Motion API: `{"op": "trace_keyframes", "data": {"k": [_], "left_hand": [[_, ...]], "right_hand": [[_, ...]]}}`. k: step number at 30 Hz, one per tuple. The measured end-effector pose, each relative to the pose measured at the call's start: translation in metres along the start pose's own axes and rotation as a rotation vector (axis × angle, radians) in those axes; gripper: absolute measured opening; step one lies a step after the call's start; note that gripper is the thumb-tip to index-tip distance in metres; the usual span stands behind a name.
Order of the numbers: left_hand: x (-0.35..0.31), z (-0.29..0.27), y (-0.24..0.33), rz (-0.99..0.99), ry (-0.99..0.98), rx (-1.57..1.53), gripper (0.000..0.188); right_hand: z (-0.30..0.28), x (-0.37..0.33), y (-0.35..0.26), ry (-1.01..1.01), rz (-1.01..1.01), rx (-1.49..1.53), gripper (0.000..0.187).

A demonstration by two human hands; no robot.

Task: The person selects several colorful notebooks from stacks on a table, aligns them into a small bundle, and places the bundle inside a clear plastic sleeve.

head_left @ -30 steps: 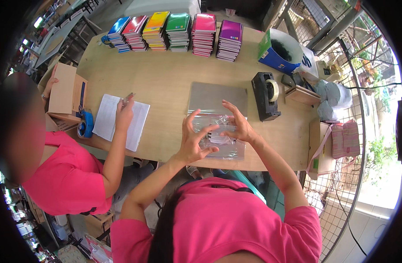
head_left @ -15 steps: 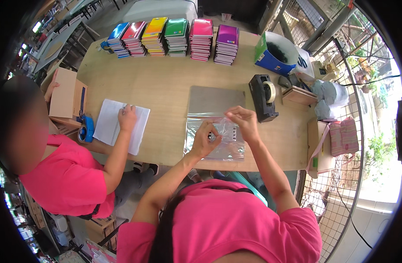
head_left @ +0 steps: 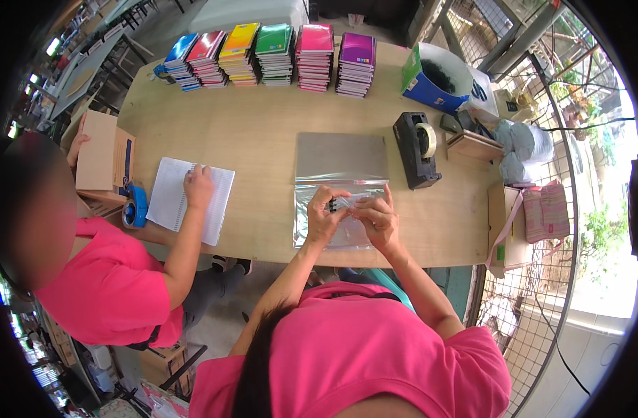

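Both hands meet over a stack of clear plastic bags point(head_left: 341, 157) near the table's front edge. My left hand point(head_left: 324, 214) is closed in a pinch on a small clear plastic packet point(head_left: 343, 202). Small black pieces show in or behind this packet, beside the left fingers; their kind is too small to tell. My right hand point(head_left: 376, 220) pinches the packet's other side, thumb and fingertips together close to the left hand's. The fingers partly hide the packet.
Stacks of coloured notebooks point(head_left: 275, 49) line the table's far edge. Right of the bags stands a black tape dispenser point(head_left: 415, 157), with a blue-green box point(head_left: 430, 90) behind it. To the left, a co-worker's hand point(head_left: 198, 187) rests on an open spiral notebook point(head_left: 167, 195).
My right hand has come down and inward to meet the left at the packet. My left hand has shifted slightly upward. The co-worker's hand stays over the notebook.
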State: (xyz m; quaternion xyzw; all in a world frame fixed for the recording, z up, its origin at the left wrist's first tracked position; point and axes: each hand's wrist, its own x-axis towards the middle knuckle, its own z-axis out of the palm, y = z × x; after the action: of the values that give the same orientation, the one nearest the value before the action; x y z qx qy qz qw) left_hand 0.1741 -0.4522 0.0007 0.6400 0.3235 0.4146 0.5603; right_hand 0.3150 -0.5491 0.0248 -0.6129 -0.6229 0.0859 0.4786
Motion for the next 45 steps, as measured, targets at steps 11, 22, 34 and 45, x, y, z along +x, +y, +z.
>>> {"op": "trace_keyframes", "data": {"k": [11,22,34,45], "left_hand": [[0.001,-0.003,0.019,-0.016,-0.015,0.093,0.016],[0.000,-0.001,0.009,0.044,-0.059,0.038,0.013],[-0.003,0.009,0.005,0.112,-0.038,0.005,0.014],[-0.004,0.004,-0.002,0.217,-0.011,0.100,0.014]], "right_hand": [[-0.071,0.016,0.056,0.392,0.199,0.072,0.027],[-0.160,0.049,0.172,0.160,1.109,-0.020,0.034],[-0.120,-0.035,0.168,0.547,1.280,0.570,0.025],[-0.019,0.021,-0.059,0.319,0.853,0.602,0.084]]}}
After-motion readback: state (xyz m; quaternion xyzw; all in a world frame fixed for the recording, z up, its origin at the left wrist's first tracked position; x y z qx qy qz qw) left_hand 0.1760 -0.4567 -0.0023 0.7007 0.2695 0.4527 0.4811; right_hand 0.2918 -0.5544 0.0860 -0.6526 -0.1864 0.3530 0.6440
